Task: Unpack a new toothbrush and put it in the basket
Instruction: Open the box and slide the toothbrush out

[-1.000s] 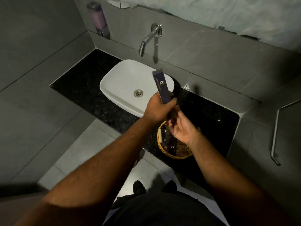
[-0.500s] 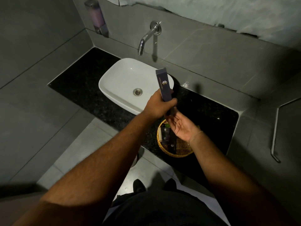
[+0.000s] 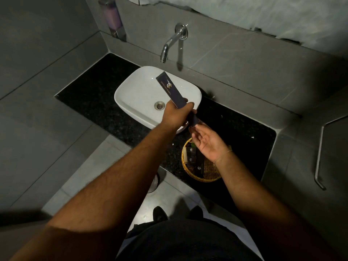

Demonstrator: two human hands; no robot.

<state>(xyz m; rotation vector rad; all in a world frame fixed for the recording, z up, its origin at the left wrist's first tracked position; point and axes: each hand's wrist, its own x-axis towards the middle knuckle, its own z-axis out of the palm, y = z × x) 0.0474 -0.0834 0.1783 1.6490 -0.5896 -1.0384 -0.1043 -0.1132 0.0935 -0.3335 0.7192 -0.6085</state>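
Observation:
My left hand [image 3: 177,113] grips a long dark toothbrush box [image 3: 170,90] with a gold logo, held slanted over the white sink [image 3: 139,91], its top end pointing up and left. The box's lower end sticks out below my fist and touches the fingertips of my right hand [image 3: 208,143], which is cupped palm-up beneath it with fingers apart. Under my right hand, a round woven basket [image 3: 190,173] sits on the black counter and holds several small dark packets [image 3: 192,154]. No toothbrush is visible outside the box.
A chrome wall tap [image 3: 170,44] hangs over the sink. A soap dispenser [image 3: 113,17] is mounted at the back left wall. The black stone counter [image 3: 243,129] runs to the right. A metal rail [image 3: 320,153] is on the right wall. My shoes [image 3: 160,213] stand below.
The box has tilted so its top leans left over the sink. My right hand has opened and dropped slightly below the box's lower end.

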